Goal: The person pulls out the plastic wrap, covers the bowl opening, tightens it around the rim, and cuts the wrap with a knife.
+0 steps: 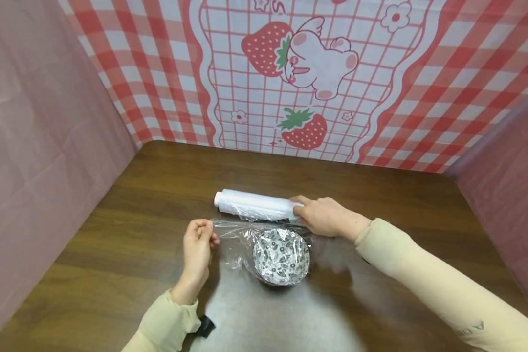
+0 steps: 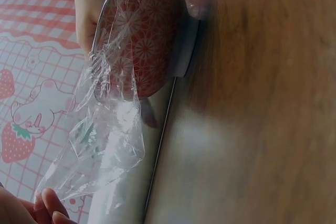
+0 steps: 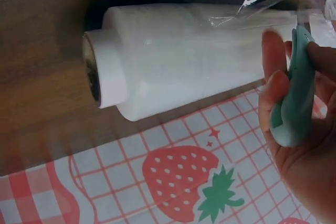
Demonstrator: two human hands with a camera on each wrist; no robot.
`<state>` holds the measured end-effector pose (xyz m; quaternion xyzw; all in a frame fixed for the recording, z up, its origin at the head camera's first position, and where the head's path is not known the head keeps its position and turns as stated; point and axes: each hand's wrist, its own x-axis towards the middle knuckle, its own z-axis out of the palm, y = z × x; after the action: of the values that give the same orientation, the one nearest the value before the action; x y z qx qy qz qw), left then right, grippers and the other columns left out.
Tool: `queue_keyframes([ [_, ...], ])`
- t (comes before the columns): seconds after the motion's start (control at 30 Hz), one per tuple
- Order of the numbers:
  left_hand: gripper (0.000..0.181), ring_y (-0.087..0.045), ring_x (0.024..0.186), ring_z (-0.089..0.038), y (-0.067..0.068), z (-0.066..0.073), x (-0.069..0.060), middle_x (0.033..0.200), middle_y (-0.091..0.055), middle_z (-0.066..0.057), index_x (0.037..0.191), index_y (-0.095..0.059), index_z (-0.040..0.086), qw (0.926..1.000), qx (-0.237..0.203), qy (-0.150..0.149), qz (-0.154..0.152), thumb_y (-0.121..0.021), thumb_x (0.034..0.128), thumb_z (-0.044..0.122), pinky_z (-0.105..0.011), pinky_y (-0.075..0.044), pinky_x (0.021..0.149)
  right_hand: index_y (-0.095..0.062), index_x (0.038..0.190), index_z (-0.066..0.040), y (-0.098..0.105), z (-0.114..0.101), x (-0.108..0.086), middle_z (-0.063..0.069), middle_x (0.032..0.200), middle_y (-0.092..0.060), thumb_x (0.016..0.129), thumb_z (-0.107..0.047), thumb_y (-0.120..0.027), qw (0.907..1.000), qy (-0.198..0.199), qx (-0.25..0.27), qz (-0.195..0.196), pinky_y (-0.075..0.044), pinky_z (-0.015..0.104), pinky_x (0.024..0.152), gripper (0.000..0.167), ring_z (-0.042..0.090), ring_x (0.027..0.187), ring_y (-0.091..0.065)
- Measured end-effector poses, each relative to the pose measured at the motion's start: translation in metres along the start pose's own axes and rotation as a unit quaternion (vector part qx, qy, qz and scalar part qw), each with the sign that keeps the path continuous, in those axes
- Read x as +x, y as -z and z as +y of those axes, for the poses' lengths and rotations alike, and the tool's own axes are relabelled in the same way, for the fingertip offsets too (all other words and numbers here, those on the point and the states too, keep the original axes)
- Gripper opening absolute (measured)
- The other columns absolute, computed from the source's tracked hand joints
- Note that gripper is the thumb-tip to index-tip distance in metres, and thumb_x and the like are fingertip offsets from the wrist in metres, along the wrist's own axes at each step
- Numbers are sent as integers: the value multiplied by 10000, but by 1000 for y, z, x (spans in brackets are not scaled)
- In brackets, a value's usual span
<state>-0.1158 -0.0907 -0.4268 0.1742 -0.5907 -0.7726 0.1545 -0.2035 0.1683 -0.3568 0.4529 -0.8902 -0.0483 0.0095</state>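
Observation:
A bowl (image 1: 281, 256) with a leaf-and-flower patterned inside stands under clear plastic film (image 1: 233, 234); its outside is reddish with a flower pattern in the left wrist view (image 2: 152, 45). My left hand (image 1: 198, 254) pinches the film's edge, left of the bowl. Behind the bowl lies a white roll of film (image 1: 255, 203), joined to the stretched sheet. Near the roll's right end, my right hand (image 1: 325, 215) grips a small teal tool (image 3: 295, 98), held at the film in the right wrist view. What cutting edge it has cannot be made out.
The brown wooden table (image 1: 158, 195) stretches around the bowl. A red-and-white checked cloth (image 1: 158, 68) with strawberries hangs behind it, and pink cloth (image 1: 48, 122) hangs at both sides. A black item (image 1: 205, 326) is at my left sleeve.

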Motion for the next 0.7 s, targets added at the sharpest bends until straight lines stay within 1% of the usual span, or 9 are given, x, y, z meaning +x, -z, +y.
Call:
queue_keyframes([
  [0.1, 142, -475, 542, -60, 0, 0, 0, 623, -488, 19, 831, -453, 98, 10000, 5, 7, -19, -460, 904, -24, -167, -425, 491, -612, 865, -115, -3, -3, -3, 121, 1051, -511, 823, -169, -622, 9996, 160, -43, 221, -429, 345, 430, 69, 191, 469, -493],
  [0.2, 127, -474, 534, -56, 0, 0, 0, 623, -486, 15, 837, -453, 86, 10000, 7, -7, -14, -459, 904, -22, -168, -423, 490, -626, 835, -109, -4, -6, -5, 111, 975, -518, 792, -152, -648, 9987, 259, -158, 418, -418, 335, 413, 64, 179, 462, -482],
  [0.33, 97, -474, 533, -51, 0, 1, -1, 631, -487, 11, 851, -457, 64, 10000, 28, 3, -39, -461, 905, -15, -168, -422, 491, -615, 809, -98, -3, -8, -6, 88, 941, -586, 765, -143, -664, 9972, 116, -396, 626, -425, 350, 410, 79, 207, 487, -525],
  [0.47, 80, -475, 536, -53, 0, 0, -1, 639, -489, 5, 861, -454, 46, 10000, 21, 57, -65, -454, 907, -19, -166, -422, 490, -571, 798, -91, -2, -7, -7, 73, 939, -642, 797, -140, -620, 9973, -7, -518, 512, -426, 364, 409, 69, 230, 503, -546],
  [0.6, 83, -477, 532, -52, 0, -1, -1, 635, -492, 6, 861, -454, 47, 10000, 8, 36, -61, -452, 906, -22, -167, -422, 489, -546, 796, -95, 0, -3, -8, 70, 984, -663, 823, -143, -593, 9979, -67, -553, 334, -418, 372, 407, 73, 242, 506, -550],
  [0.7, 89, -480, 523, -49, 0, -1, -1, 623, -491, 16, 853, -457, 57, 10000, -27, -3, -33, -458, 907, -14, -169, -417, 489, -559, 837, -89, 3, -1, -8, 76, 1001, -667, 828, -148, -593, 9982, -120, -554, 182, -418, 379, 407, 69, 251, 511, -552],
])
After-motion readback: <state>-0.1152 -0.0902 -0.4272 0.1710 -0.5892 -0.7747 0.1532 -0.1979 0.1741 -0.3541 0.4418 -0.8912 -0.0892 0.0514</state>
